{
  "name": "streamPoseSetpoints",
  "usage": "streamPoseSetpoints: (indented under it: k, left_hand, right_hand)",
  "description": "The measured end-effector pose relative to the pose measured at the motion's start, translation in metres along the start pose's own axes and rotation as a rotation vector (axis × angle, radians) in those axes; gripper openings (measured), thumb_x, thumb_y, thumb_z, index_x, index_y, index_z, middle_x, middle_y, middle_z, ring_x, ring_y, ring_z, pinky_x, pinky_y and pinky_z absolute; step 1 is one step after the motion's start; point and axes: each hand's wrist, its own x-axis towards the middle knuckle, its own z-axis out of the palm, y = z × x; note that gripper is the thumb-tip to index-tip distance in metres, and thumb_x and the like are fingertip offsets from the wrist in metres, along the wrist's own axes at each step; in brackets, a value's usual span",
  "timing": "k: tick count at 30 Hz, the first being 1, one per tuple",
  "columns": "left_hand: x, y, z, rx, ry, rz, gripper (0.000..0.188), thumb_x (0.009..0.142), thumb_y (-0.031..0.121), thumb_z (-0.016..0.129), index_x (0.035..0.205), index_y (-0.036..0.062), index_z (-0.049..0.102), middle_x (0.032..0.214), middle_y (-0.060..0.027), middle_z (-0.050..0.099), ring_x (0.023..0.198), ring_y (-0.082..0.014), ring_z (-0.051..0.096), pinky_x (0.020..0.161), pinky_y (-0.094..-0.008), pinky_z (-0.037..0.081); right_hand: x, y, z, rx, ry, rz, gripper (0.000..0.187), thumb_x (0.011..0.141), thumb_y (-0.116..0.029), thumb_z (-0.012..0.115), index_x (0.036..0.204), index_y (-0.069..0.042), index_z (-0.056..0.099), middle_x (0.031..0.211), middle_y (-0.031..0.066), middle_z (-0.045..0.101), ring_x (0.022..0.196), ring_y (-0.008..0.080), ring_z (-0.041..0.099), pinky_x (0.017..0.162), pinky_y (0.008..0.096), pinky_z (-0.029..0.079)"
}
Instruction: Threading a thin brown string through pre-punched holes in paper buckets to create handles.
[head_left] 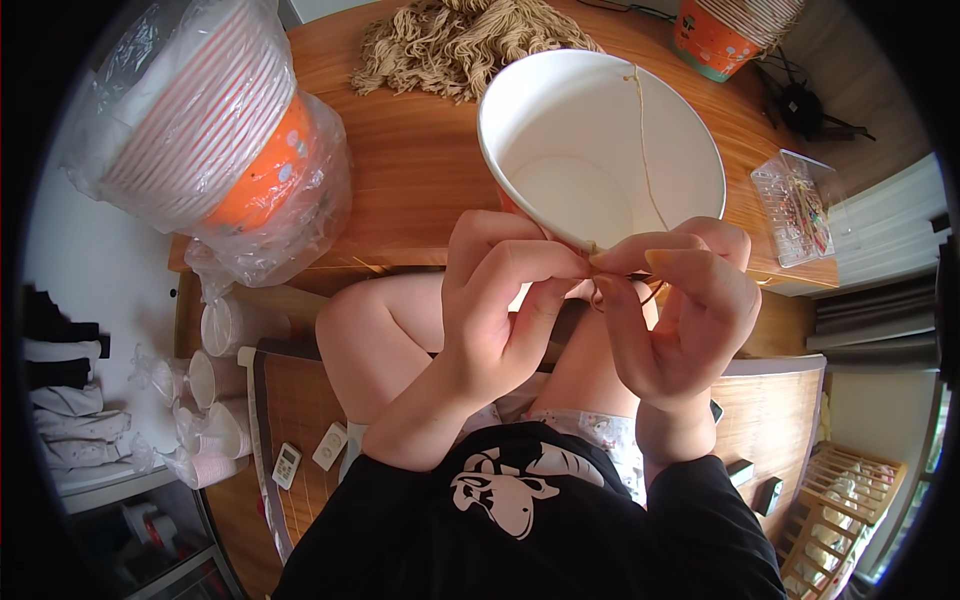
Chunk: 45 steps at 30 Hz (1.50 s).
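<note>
A large white-lined paper bucket (545, 120) stands tilted toward me at the table's front edge, its wide mouth facing up. Thin tan string (643, 140) hooks over its far rim and runs across the inside to the near rim. There my left hand (500, 310) and my right hand (690, 310) meet, thumbs and forefingers pinched together. Between the fingertips is string, with a small knot or loop at the rim. A darker brown strand (655, 294) shows beneath the right fingers. The fingers partly cover how the strands cross.
Plastic-wrapped nested buckets (255, 180) stand on the table's left. A heap of beige cord (430, 50) lies at the back. More orange buckets (712, 38) and a clear box (790, 210) of small items are at the right. White buckets (215, 380) sit lower left.
</note>
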Motion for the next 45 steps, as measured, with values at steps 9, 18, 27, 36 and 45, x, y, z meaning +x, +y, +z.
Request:
streamPoseSetpoints:
  k: [9,18,27,36,45]
  left_hand:
    - [-0.001,0.001,-0.001,-0.062,0.020,-0.044,0.010,0.091,-0.005,0.065,0.097,0.0031,0.065,0.097,-0.0076,0.058,0.084,-0.0181,0.058,0.071,-0.0282,0.050]
    - [-0.004,-0.002,0.000,-0.036,0.020,-0.052,0.022,0.081,-0.010,0.069,0.097,0.0049,0.067,0.095,-0.0065,0.058,0.085,-0.0194,0.057,0.070,-0.0281,0.048]
    - [-0.003,0.000,0.001,-0.065,0.010,-0.060,0.020,0.082,-0.008,0.069,0.097,0.0046,0.067,0.095,-0.0070,0.058,0.086,-0.0201,0.057,0.071,-0.0284,0.048]
    - [-0.001,-0.003,0.001,-0.042,0.018,-0.015,0.019,0.082,-0.005,0.071,0.099,0.0040,0.067,0.095,-0.0068,0.064,0.086,-0.0203,0.057,0.072,-0.0294,0.048]
    - [0.007,-0.004,-0.007,0.109,-0.044,0.207,0.026,0.082,0.010,0.074,0.106,0.0046,0.065,0.096,-0.0063,0.060,0.079,-0.0178,0.053,0.070,-0.0270,0.043]
  right_hand:
    - [-0.005,-0.002,-0.003,-0.044,0.101,0.011,0.031,0.070,0.003,0.076,0.090,-0.015,0.061,0.092,-0.0056,0.073,0.085,0.0179,0.051,0.084,0.0327,0.032]
    - [-0.008,-0.017,-0.006,-0.244,0.028,0.056,0.026,0.067,-0.008,0.083,0.081,-0.018,0.063,0.097,-0.0097,0.075,0.087,0.0137,0.053,0.083,0.0328,0.029]
    - [-0.004,-0.007,-0.007,-0.159,0.029,0.038,0.026,0.071,-0.008,0.083,0.085,-0.017,0.063,0.092,-0.0089,0.074,0.083,0.0146,0.053,0.082,0.0330,0.030]
    - [-0.012,-0.004,-0.006,-0.103,0.077,0.060,0.029,0.072,-0.004,0.081,0.091,-0.016,0.062,0.090,-0.0068,0.073,0.084,0.0160,0.052,0.084,0.0336,0.031]
    - [-0.014,-0.003,-0.008,-0.070,0.050,0.070,0.028,0.072,-0.004,0.080,0.091,-0.015,0.062,0.093,-0.0054,0.074,0.086,0.0170,0.052,0.085,0.0320,0.033]
